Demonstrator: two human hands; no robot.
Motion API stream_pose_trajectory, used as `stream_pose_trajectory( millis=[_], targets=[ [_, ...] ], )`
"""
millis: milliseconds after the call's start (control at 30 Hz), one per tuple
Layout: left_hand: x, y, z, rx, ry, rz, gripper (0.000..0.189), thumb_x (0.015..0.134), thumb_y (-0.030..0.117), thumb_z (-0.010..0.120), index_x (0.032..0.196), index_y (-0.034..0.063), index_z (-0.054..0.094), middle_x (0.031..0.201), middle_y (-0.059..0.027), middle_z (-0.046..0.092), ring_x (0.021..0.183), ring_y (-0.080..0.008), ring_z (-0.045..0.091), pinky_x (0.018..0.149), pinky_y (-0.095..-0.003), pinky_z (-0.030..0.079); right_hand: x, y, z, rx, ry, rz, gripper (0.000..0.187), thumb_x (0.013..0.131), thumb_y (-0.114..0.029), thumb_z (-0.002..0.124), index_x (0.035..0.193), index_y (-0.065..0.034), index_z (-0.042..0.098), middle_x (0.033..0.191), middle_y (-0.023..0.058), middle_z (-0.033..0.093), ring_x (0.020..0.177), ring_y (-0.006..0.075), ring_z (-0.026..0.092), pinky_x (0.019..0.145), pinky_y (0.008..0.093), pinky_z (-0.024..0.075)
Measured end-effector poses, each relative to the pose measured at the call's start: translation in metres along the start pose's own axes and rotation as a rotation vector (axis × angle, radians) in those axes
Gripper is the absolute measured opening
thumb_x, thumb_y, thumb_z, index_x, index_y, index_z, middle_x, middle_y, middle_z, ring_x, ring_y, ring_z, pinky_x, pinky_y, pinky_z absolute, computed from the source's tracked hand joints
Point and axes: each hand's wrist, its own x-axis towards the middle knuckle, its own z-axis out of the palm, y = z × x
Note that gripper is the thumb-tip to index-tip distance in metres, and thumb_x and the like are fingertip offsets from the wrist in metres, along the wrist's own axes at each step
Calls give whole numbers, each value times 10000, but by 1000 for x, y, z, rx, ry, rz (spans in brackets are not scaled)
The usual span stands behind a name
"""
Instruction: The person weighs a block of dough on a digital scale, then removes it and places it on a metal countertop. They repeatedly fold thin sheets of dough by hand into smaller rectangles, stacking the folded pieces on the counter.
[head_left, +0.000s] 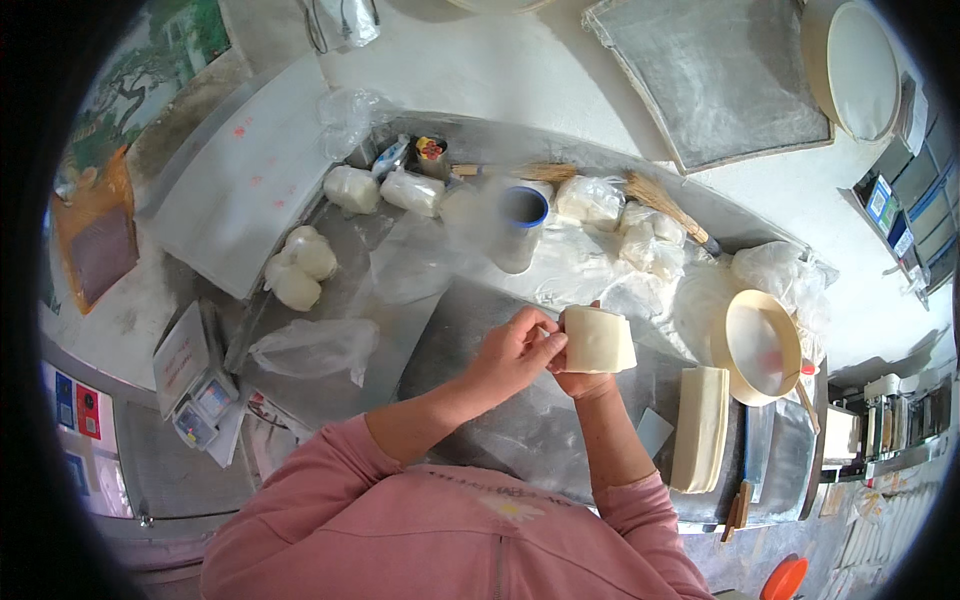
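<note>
A small stack of pale dough sheets (598, 339) rests in my right hand (583, 384), whose fingers wrap behind it and whose palm lies mostly under it. My left hand (521, 345) is at the left edge of the stack, thumb and fingertips pinched together there. Both hands are above a flour-dusted dark work board (487, 420). To the right lies a long folded block of dough sheets (699, 431). Between it and my right forearm is a flat metal scraper (654, 431), partly covered by the forearm.
Right of the dough block are a long blade (759, 450) with wooden handle (739, 510) and a round sieve (756, 349). Ahead stand a blue-rimmed cylinder (517, 229), bagged dough (589, 202) and a straw brush (667, 206). Plastic bags (315, 349) lie left.
</note>
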Motion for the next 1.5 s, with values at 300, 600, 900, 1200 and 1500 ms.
stream_pose_trajectory(
  millis=[300, 600, 900, 1200, 1500],
  targets=[
    [-63, 5, -13, -19, 96, 156, 292, 964, 266, 583, 1079, 22, 470, 971, -84, 609, 862, -148, 599, 754, -310, 492, -10, 30, 43, -1953, 94, -812, 333, 925, -405, 594, 939, -73, 564, 935, 97, 645, 826, 213, 630, 699, 339, 506],
    [-121, -46, -97, -705, -264, -383, 647, 990, 593, 300, 1282, 62, 528, 1223, -55, 601, 1126, -181, 567, 966, -366, 436, -21, 50, 168, -2000, -345, -241, 372, 865, -388, 672, 823, -44, 537, 641, 189, 574, 632, 413, 590, 531, 436, 446],
    [-175, -84, -191, -879, -121, -520, 558, 945, 330, 612, 1406, 106, 390, 1277, -44, 525, 1150, -165, 518, 959, -359, 437, 53, 194, 133, -712, 532, 286, 615, 931, -589, 477, 1040, 4, 597, 928, 155, 692, 874, 297, 665, 764, 416, 513],
    [-172, -114, -318, -6, -454, -335, 362, 987, 328, 462, 1157, 18, 541, 1004, -110, 592, 818, -217, 582, 827, -365, 473, 74, 299, 143, -859, 448, 253, 418, 899, -183, 647, 1249, 6, 518, 1119, 98, 620, 951, 184, 625, 792, 322, 521],
    [-121, -203, -404, -130, -19, -783, 319, 907, 273, 522, 1078, 31, 640, 1145, -140, 624, 1080, -257, 585, 913, -386, 471, 150, 357, 105, -366, 503, 678, 450, 882, -288, 684, 1224, -27, 552, 1087, 108, 651, 911, 249, 650, 779, 411, 543]
  ],
)
